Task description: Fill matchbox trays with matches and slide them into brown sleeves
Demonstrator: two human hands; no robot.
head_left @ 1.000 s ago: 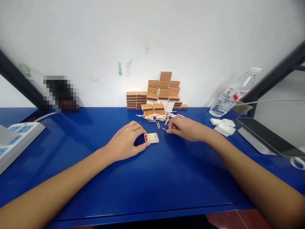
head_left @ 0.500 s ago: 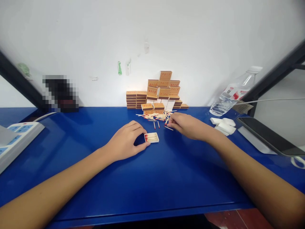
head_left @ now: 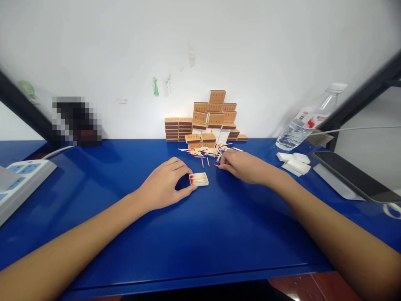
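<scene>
My left hand [head_left: 169, 182] grips a white matchbox tray [head_left: 205, 184] at its left end, thumb and fingers on opposite sides. Several red-headed matches [head_left: 199, 179] lie lengthwise in the tray, heads to the left. To the right, the fingertips of my right hand [head_left: 236, 165] are pinched on a match [head_left: 216, 165]; its red head pokes out to the left, and the rest is hidden by the fingers. Just beyond that hand spreads a loose pile of matches [head_left: 206, 152]. Two single matches lie apart in front of the pile.
Closed matchboxes [head_left: 178, 129] are stacked against the wall. White empty trays [head_left: 296, 165], a water bottle [head_left: 296, 129] and a phone [head_left: 354, 175] on a white stand are at the right. A power strip [head_left: 28, 184] lies at the left of the blue table [head_left: 188, 238].
My right hand has lowered slightly onto the match in front of the pile and its fingers now cover most of it. My left hand stays on the tray.
</scene>
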